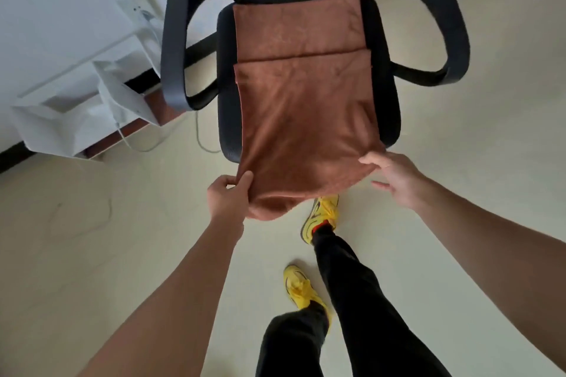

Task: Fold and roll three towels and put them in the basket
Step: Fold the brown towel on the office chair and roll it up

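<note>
A brown towel [303,101] lies folded lengthwise over the seat of a black office chair [386,95], its near end hanging past the seat's front edge. My left hand [228,197] pinches the towel's near left corner between thumb and fingers. My right hand [395,177] is at the near right corner with fingers spread and relaxed, the fingertips touching the cloth's edge. No basket is in view.
The chair's armrests [174,49] stick out on both sides. White paper bags [61,122] and a white cable lie on the floor at the left by the wall. My legs and yellow shoes [321,214] stand just below the towel on pale floor.
</note>
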